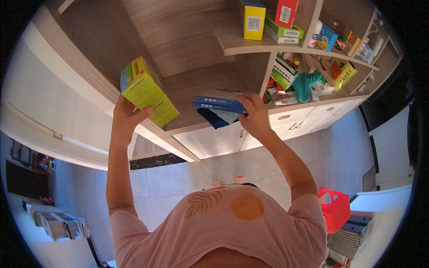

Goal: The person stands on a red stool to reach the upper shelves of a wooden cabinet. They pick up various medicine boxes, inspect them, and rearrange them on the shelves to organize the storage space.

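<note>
My left hand [125, 120] is closed around the lower end of a yellow-green carton [154, 100], which is tilted at the left side of the cabinet opening. Toward the middle, my right hand [257, 117] grips the right end of flat blue boxes [216, 104], apparently two stacked together. Just under these boxes is a dark blue and pale packet [216, 118] at the shelf's front edge; whether my right hand also holds it I cannot tell. The wooden shelf [192, 85] lies behind both hands.
Upper right, a yellow box [254, 22], a red box [286, 12] and a green box [286, 31] stand on a higher shelf. Below them, a teal starfish-shaped thing [305, 85] sits among medicine boxes. White cabinet doors [210, 140] are underneath. A red basket [334, 210] is at right.
</note>
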Available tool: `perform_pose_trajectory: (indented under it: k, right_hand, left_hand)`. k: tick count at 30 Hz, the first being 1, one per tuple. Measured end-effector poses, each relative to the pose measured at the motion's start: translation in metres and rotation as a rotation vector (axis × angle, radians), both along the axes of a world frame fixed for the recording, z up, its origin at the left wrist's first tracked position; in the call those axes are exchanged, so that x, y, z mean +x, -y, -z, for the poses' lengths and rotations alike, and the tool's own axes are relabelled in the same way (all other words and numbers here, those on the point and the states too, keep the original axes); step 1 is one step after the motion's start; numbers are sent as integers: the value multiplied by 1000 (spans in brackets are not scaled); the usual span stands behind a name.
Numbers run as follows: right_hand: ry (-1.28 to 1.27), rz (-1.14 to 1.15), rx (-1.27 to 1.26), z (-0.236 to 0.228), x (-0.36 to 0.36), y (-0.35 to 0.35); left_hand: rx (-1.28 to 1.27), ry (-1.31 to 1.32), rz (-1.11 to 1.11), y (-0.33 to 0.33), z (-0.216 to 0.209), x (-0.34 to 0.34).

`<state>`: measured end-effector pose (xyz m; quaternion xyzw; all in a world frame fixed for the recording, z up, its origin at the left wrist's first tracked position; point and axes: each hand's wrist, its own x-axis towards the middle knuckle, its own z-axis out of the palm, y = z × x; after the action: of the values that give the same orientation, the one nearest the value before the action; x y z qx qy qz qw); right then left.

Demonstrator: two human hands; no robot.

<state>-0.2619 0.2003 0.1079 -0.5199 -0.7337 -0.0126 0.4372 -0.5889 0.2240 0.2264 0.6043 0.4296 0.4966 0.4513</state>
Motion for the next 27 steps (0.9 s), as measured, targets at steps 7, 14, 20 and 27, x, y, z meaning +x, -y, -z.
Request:
perform_pose_trajectory:
  k: [7, 14, 20, 27]
  right_hand:
    - [224, -28, -76, 19, -62, -111]
    - [403, -61, -172, 70, -124, -183]
    - [-44, -589, -503, 42, -163, -143]
    - [-1211, -1456, -1387, -82, -119, -38]
  left_hand:
    - [-50, 92, -133, 52, 17, -9]
    - [-57, 182, -144, 78, 4, -12]
    - [4, 288, -28, 75, -3, -36]
    - [-9, 307, 170, 46, -6, -41]
